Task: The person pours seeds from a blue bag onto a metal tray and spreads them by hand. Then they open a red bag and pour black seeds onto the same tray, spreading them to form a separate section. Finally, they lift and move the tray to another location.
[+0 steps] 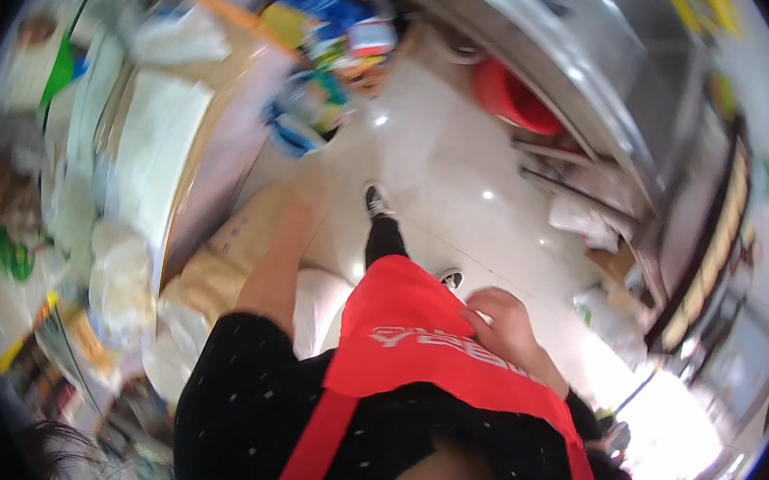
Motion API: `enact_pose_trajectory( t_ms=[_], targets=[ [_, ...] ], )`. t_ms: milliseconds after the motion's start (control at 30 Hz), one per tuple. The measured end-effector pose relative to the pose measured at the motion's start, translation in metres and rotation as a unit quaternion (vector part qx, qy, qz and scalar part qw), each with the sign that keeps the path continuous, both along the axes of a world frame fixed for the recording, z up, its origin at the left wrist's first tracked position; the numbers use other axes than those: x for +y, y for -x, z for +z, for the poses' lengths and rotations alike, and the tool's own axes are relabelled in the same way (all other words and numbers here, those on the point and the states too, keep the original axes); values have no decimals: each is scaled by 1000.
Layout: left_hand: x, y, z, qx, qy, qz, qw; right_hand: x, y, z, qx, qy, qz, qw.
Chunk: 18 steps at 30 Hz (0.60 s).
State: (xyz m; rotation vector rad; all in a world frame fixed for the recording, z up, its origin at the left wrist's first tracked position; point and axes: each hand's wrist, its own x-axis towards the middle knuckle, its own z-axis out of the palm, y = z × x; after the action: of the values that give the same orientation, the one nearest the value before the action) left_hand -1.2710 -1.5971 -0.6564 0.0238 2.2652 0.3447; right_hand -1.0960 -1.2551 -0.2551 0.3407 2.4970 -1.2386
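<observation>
My left hand (302, 195) hangs blurred at the end of the outstretched left arm, above the tiled floor and beside a tan sack (237, 234). Its fingers are too smeared to make out. Close to the side of the red apron (397, 296) is my right hand (502, 319), its fingers curled and its thumb near the apron's edge. Whether anything sits between those fingers cannot be told. The apron bears white writing. Below it, a dark shoe (377, 201) stands on the floor, with part of the other shoe (451, 278) beside the apron.
To the left is a counter with an open cardboard box (222, 99) holding white sheets or bags (156, 144). Ahead stands a blue bin (298, 129) filled with packaging, near a heap of colourful packets (348, 31). A stainless steel counter (577, 72) curves along the right, over a red basin (513, 100).
</observation>
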Motion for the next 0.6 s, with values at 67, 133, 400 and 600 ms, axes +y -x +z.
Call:
enact_pose_trajectory(
  t_ms=[67,133,400,600],
  targets=[
    [-27,-48,3,-21,11,-30,999,14,-18,9,13,2,9,1000],
    [-48,-77,1,-22,48,-32,998,29,-46,15,3,-4,1,1000],
    [33,-118,78,337,-204,-115,912,77,-244,-15,151,-263,-135,943],
    [238,-217,233,-55,141,-448,881,147,-444,15,-189,-145,-261,936]
  ],
)
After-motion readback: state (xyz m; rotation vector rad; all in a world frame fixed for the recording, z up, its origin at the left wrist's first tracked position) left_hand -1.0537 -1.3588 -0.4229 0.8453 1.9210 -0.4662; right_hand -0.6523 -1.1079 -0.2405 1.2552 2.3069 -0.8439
